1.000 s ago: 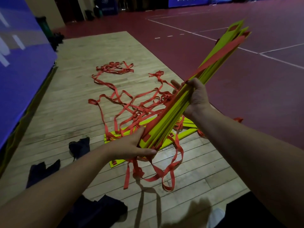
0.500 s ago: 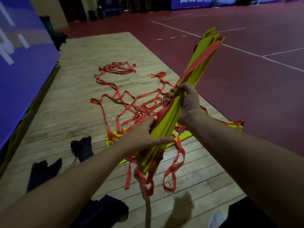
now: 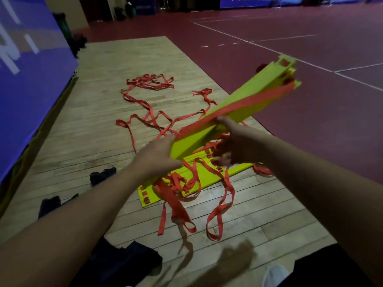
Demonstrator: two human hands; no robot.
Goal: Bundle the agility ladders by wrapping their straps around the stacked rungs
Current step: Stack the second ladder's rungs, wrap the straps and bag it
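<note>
A stack of yellow-green ladder rungs (image 3: pixel 244 102) slants up to the right in front of me, with an orange strap (image 3: pixel 255 100) lying along its top face. My left hand (image 3: pixel 159 156) grips the stack's near end. My right hand (image 3: pixel 234 141) holds the stack near its middle from the right side, thumb on the strap, fingers curled among loose strap loops. More orange strap loops (image 3: pixel 217 214) hang below the stack. Another set of yellow rungs (image 3: pixel 199 183) lies flat on the wooden floor beneath my hands.
Tangled orange straps (image 3: pixel 149 83) trail away over the wooden floor (image 3: pixel 103 112). Dark cloth pieces (image 3: pixel 103 175) lie at the left and near me. A blue padded wall (image 3: pixel 31 79) runs along the left. A red court floor (image 3: pixel 310 121) lies to the right.
The held stack has swung down and rightward to a flatter slant. My left hand has shifted to the stack's near end; the right hand has slid lower into the loose straps.
</note>
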